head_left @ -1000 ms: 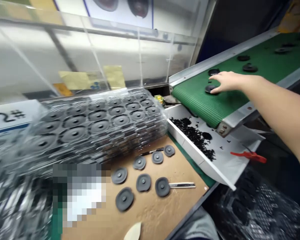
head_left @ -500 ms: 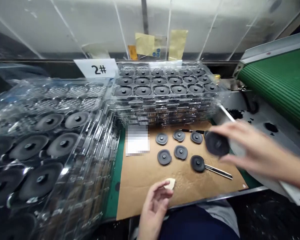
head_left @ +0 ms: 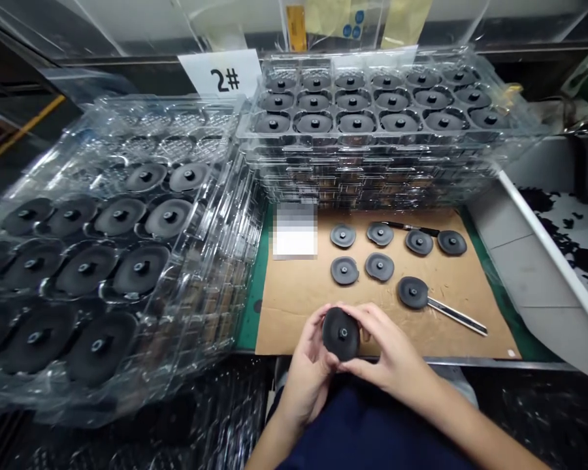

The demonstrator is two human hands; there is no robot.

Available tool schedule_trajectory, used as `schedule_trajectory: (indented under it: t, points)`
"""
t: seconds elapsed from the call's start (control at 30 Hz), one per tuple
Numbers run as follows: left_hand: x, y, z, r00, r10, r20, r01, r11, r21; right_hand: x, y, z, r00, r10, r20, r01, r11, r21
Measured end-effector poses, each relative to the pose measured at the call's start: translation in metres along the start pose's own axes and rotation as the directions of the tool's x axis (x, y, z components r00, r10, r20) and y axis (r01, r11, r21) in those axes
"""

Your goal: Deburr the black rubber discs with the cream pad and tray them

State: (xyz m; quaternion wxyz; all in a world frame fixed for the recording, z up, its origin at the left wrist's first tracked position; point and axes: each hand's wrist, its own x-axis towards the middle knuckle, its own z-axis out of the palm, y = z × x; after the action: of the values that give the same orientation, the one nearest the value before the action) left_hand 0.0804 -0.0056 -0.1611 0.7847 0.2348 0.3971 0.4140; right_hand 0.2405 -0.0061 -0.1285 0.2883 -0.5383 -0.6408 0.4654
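Observation:
Both of my hands hold a black rubber disc with a central stud (head_left: 342, 334) just above the front edge of a brown cardboard sheet (head_left: 294, 320). My left hand (head_left: 306, 365) cups its left side, and my right hand (head_left: 385, 346) grips its right side. Several grey discs (head_left: 379, 248) lie on the cardboard. One disc (head_left: 412, 292) sits on a metal-bladed knife (head_left: 458, 316). A dark-handled tool (head_left: 411, 228) lies partly under the back row. The pale piece from earlier is not visible.
Stacked clear plastic trays (head_left: 372, 170) filled with black discs stand behind the cardboard. More loaded trays (head_left: 102, 222) lie to the left, beside a "2#" card (head_left: 220, 74). A white chute (head_left: 558, 261) holding black scraps runs along the right.
My view has swung left and down. My right hand has carried the black disc to the front, and my left hand now holds it too. The pale piece no longer shows.

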Motion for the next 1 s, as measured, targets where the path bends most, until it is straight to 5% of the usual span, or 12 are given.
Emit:
schedule_trajectory:
  t: [0.1, 0.23, 0.33, 0.5, 0.8, 1.0]
  points:
    - [-0.004, 0.007, 0.005, 0.998, -0.045, 0.04, 0.049, 0.994, -0.097, -0.003, 0.003, -0.014, 0.998, -0.021, 0.061, 0.023, 0.999, -0.023]
    - [-0.004, 0.016, 0.01, 0.997, -0.006, 0.073, 0.02, 0.982, -0.189, 0.0, 0.03, -0.018, 0.992, 0.081, -0.094, -0.099, 0.973, -0.208]
    - [-0.005, 0.021, 0.013, 0.997, 0.01, 0.072, 0.005, 0.98, -0.2, 0.008, 0.055, 0.009, 0.992, 0.053, -0.111, -0.089, 0.933, -0.35]
    - [-0.009, 0.024, 0.021, 0.997, -0.003, 0.08, 0.021, 0.972, -0.234, 0.007, 0.072, 0.052, 0.996, -0.078, -0.038, 0.064, 0.955, -0.291]
    - [-0.004, 0.021, 0.036, 0.992, 0.024, 0.121, 0.005, 0.972, -0.235, -0.032, 0.103, 0.003, 0.983, 0.007, -0.185, -0.057, 0.963, -0.264]
    - [0.001, 0.019, 0.042, 0.986, -0.022, 0.166, 0.049, 0.986, -0.16, -0.043, 0.093, -0.011, 0.982, 0.027, -0.189, -0.063, 0.979, -0.192]
